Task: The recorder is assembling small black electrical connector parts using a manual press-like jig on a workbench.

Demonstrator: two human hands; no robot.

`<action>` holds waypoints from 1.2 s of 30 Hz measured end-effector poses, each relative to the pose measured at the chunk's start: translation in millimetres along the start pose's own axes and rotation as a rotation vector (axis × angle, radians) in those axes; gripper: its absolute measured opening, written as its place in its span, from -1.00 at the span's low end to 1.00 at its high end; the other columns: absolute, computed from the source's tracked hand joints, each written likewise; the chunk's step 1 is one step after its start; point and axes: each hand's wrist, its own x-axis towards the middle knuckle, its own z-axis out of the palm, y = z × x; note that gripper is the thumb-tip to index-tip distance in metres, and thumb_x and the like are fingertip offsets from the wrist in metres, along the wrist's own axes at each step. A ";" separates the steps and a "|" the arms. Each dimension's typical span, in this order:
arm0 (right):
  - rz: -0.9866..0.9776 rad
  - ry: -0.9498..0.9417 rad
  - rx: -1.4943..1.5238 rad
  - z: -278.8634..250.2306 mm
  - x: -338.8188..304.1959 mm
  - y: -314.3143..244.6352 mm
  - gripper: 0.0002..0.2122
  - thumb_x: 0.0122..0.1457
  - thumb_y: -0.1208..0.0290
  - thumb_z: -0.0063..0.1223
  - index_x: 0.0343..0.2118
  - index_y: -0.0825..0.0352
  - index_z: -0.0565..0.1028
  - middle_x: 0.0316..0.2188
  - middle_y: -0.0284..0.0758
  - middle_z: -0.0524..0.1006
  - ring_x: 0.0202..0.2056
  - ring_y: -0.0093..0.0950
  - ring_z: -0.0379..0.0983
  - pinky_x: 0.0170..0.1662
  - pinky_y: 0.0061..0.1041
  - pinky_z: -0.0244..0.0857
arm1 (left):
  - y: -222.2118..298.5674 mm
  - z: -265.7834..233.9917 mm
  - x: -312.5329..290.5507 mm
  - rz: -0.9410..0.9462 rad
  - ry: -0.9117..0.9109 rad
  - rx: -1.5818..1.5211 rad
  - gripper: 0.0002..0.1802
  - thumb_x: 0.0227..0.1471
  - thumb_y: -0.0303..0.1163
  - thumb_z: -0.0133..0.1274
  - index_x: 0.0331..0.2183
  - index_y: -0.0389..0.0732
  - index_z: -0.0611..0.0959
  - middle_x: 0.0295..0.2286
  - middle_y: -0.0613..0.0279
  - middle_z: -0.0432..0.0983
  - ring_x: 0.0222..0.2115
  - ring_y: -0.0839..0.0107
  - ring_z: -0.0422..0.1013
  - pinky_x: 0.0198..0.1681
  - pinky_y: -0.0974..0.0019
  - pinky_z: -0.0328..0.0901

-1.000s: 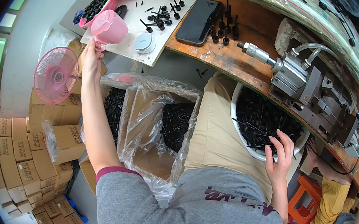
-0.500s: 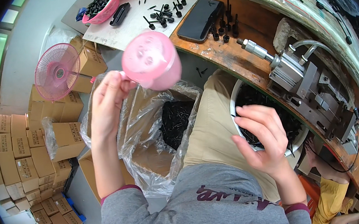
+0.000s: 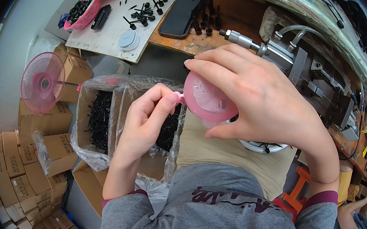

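A translucent pink cup is held in front of my body, over my lap. Its round pink rim faces up, and droplets or bubbles show within the circle. My left hand is closed, pinching a small pink tab at the cup's left side between thumb and fingers. My right hand curves round the cup from the right, fingers over the far side and thumb at the near side. That hand hides much of the cup's right side.
Lined cartons hold black parts left of my lap. The bench carries a phone, black knobbed pins, a round white container and a metal fixture. A pink fan and stacked cartons stand left. Another person sits lower right.
The pink cup has come down and to the right, nearer my body. My right hand has moved up from my lap and closed round it. The round white container now shows.
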 end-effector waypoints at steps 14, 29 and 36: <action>0.016 0.191 0.429 -8.0 -28.4 28.8 -0.19 -0.41 0.37 0.53 0.08 0.36 0.46 0.01 -0.23 0.51 0.00 -0.33 0.49 -0.06 -0.43 0.44 | 3.3 14.7 1.6 -0.019 -0.046 -0.024 -0.77 0.31 -0.35 -0.03 -0.35 -0.28 0.56 -0.49 0.48 0.32 -0.41 0.70 0.19 -0.32 0.54 0.14; 0.142 0.946 1.791 18.1 -84.7 15.8 0.39 -0.43 -0.18 0.54 0.32 0.59 -0.14 0.35 0.18 -0.09 0.38 0.09 -0.20 0.17 0.28 0.20 | 72.1 17.4 -14.7 0.046 -0.143 -0.172 -0.76 0.14 -0.37 0.08 -0.44 -0.39 0.57 -0.49 0.23 0.40 -0.46 0.51 0.27 -0.39 0.42 0.12; 0.468 0.965 1.515 26.6 -100.6 12.6 0.39 -0.52 -0.34 0.45 0.30 0.57 0.00 0.28 0.19 0.12 0.30 0.10 0.06 0.13 0.11 0.34 | 84.2 17.6 -12.3 0.227 -0.221 -0.110 -0.58 0.15 -0.10 0.10 -0.56 -0.24 0.53 -0.54 0.21 0.45 -0.62 0.53 0.24 -0.57 0.42 0.10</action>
